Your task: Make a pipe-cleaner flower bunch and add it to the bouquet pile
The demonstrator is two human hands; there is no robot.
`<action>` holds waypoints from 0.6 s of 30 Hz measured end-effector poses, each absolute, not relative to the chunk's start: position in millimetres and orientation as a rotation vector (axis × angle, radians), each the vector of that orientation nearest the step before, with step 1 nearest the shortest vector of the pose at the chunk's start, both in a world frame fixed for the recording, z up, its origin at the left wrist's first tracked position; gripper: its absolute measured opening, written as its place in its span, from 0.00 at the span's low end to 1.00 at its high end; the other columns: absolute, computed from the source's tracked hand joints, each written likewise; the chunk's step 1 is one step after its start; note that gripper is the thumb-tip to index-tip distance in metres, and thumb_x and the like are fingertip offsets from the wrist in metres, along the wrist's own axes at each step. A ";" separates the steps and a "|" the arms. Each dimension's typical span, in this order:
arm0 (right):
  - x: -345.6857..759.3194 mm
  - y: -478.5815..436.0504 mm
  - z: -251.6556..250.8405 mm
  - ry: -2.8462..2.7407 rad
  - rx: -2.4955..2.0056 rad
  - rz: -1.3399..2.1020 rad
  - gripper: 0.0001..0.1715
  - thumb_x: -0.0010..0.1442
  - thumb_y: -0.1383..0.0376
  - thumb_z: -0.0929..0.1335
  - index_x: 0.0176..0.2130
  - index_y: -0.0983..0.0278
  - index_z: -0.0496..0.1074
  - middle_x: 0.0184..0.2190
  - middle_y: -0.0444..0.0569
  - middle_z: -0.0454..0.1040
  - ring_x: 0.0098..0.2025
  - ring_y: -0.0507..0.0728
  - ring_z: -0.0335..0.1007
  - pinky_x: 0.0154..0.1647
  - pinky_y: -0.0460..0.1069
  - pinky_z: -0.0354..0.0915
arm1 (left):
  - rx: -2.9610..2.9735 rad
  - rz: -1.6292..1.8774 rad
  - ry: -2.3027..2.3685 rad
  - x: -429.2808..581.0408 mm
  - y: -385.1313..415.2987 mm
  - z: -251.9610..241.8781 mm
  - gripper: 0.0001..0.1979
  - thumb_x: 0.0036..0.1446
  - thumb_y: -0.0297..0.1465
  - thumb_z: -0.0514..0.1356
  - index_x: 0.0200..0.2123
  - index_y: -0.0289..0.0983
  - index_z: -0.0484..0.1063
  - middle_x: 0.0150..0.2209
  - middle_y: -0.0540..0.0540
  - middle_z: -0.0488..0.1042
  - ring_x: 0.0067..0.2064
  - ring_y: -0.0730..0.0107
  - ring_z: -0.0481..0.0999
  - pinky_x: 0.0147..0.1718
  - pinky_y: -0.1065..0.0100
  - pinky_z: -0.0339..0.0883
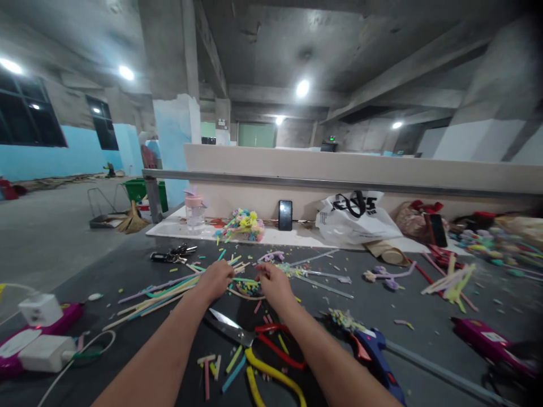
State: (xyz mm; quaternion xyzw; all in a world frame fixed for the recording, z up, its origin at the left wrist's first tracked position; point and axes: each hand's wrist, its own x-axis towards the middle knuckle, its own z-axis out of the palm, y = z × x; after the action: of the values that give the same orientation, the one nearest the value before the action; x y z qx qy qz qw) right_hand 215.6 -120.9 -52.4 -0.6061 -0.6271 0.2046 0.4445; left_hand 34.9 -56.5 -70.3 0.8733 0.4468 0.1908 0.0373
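Observation:
My left hand (217, 280) and my right hand (274, 282) are stretched out over a dark worktable (139, 271), close together, with fingers curled over a small colourful piece made of pipe cleaners (248, 287). Both hands pinch at it; exactly what each holds is too small to see. A bundle of long pastel pipe cleaners (156, 294) lies just left of my left hand. Scissors with yellow and red handles (254, 350) lie between my forearms. Cut bits of pipe cleaner are scattered all around.
A blue glue gun (375, 353) lies by my right forearm. White power adapters (42, 333) sit at the left edge. At the back stand a cup (195, 212), a phone (285, 215), a white bag (356, 217), finished colourful bunches (244, 223) and keys (172, 255).

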 end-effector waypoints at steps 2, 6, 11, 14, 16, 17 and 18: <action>220.5 -121.9 -56.9 -1.632 -1.521 0.395 0.17 0.47 0.75 0.60 0.35 0.63 0.71 0.26 0.47 0.74 0.31 0.54 0.69 0.35 0.48 0.63 | 2.701 0.587 1.366 36.7 -55.9 -73.4 0.05 0.46 0.24 0.56 0.25 0.37 0.71 0.31 0.45 0.70 0.38 0.66 0.68 0.39 0.68 0.58; 233.8 -126.8 -56.0 -1.740 -1.564 0.212 0.19 0.50 0.75 0.59 0.40 0.65 0.71 0.38 0.52 0.73 0.43 0.56 0.66 0.45 0.49 0.59 | 2.723 0.644 1.354 36.2 -55.3 -72.1 0.04 0.49 0.25 0.55 0.28 0.37 0.69 0.33 0.46 0.69 0.39 0.66 0.66 0.38 0.67 0.57; 240.5 -131.6 -52.6 -1.822 -1.659 0.075 0.22 0.53 0.72 0.60 0.47 0.63 0.67 0.47 0.52 0.67 0.45 0.55 0.65 0.45 0.47 0.59 | 2.752 0.674 1.260 42.7 -62.9 -63.7 0.04 0.52 0.27 0.53 0.30 0.39 0.67 0.32 0.49 0.70 0.39 0.66 0.65 0.38 0.67 0.54; 238.2 -134.7 -52.1 -1.861 -1.722 0.040 0.18 0.54 0.69 0.61 0.43 0.58 0.70 0.42 0.49 0.71 0.39 0.54 0.68 0.39 0.46 0.60 | 2.770 0.672 1.201 49.4 -71.4 -62.1 0.05 0.53 0.28 0.52 0.32 0.40 0.66 0.32 0.50 0.71 0.39 0.67 0.66 0.40 0.66 0.53; 238.1 -137.3 -50.1 -1.883 -1.740 0.024 0.16 0.54 0.69 0.61 0.39 0.57 0.72 0.38 0.48 0.73 0.36 0.54 0.69 0.37 0.45 0.60 | 2.770 0.671 1.191 50.6 -74.4 -63.1 0.05 0.52 0.28 0.53 0.33 0.41 0.67 0.33 0.51 0.72 0.39 0.68 0.66 0.42 0.65 0.51; 239.2 -138.5 -48.3 -1.888 -1.743 0.016 0.16 0.54 0.69 0.61 0.38 0.57 0.73 0.37 0.48 0.73 0.36 0.54 0.69 0.36 0.46 0.60 | 2.763 0.672 1.200 49.4 -74.2 -64.0 0.06 0.51 0.28 0.54 0.33 0.41 0.67 0.33 0.51 0.72 0.39 0.68 0.67 0.43 0.65 0.50; 241.2 -139.5 -46.0 -1.888 -1.743 0.006 0.16 0.54 0.69 0.61 0.38 0.57 0.73 0.36 0.48 0.74 0.36 0.54 0.69 0.36 0.46 0.60 | 2.749 0.677 1.223 46.9 -72.8 -65.0 0.06 0.50 0.27 0.54 0.33 0.41 0.68 0.33 0.51 0.73 0.39 0.68 0.67 0.44 0.64 0.49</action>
State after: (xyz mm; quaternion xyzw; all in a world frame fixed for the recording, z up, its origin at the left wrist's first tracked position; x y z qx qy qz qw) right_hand 241.2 -139.5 -46.0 -0.6508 -0.7048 0.0023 0.2823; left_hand 46.9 -72.8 -65.0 0.8910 0.3964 0.2195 0.0288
